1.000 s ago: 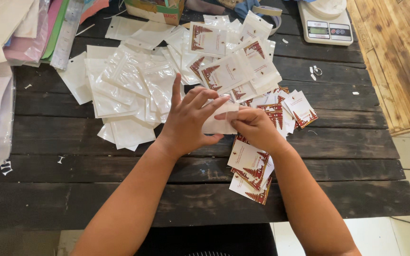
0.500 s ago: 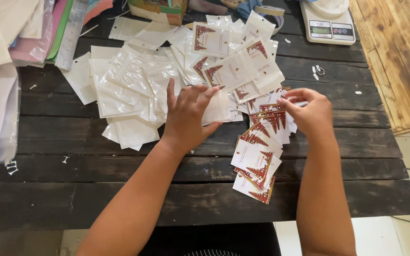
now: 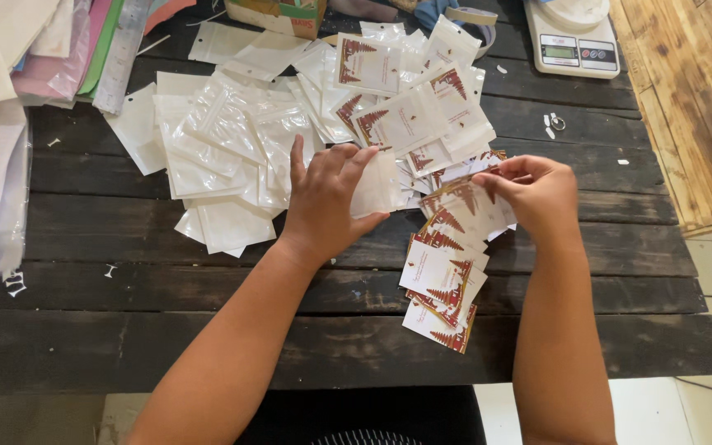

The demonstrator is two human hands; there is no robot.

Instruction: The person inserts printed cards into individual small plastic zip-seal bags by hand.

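Observation:
My left hand (image 3: 327,198) holds a small clear zip pouch (image 3: 377,185) just above the dark plank table (image 3: 208,330). My right hand (image 3: 537,194) pinches the top white card with red tree print (image 3: 463,202) at the right end of a row of such cards (image 3: 442,284) that runs toward me. Empty clear pouches (image 3: 216,156) lie heaped left of my left hand. Pouches with cards inside (image 3: 409,107) are piled behind both hands.
A white digital scale (image 3: 570,45) stands at the back right, a cardboard box (image 3: 278,16) at the back middle. Paper sheets, coloured folders and a ruler (image 3: 117,58) cover the left side. The table's right edge meets a wooden floor.
My right hand let go of the pouch, moved right to the card pile and now pinches a card. My left hand kept the pouch, almost still.

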